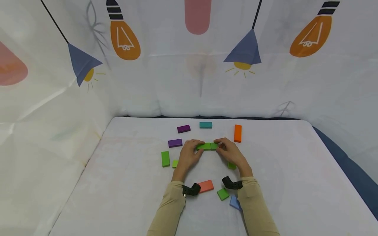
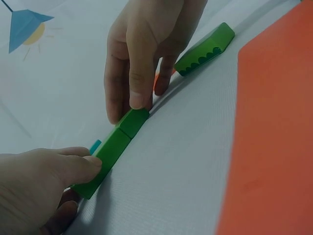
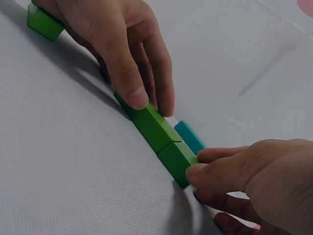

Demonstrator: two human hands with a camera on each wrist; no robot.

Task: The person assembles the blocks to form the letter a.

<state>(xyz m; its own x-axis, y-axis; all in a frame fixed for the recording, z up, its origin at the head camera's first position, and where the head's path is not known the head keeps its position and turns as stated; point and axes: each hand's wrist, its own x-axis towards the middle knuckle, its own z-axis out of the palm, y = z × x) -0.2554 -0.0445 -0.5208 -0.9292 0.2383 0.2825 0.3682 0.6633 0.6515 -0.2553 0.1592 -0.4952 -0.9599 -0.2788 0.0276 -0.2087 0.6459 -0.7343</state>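
Two green blocks lie end to end on the white table in the head view: a longer green block (image 1: 204, 147) on the left and a shorter green block (image 1: 214, 146) on the right. My left hand (image 1: 189, 154) pinches the longer one near its outer end between thumb and fingers. At the opposite end, my right hand (image 1: 231, 153) pinches the shorter one. Both wrist views show a thin seam where the blocks meet. Beyond them sits a teal block (image 3: 190, 137). Another green block (image 1: 231, 166) is partly hidden by the right hand.
Purple blocks (image 1: 175, 143) and a green block (image 1: 165, 159) lie left of the hands, an orange block (image 1: 237, 133) at the back right. A coral block (image 1: 206, 186), small green block (image 1: 222, 194) and blue block (image 1: 234, 202) lie between the forearms.
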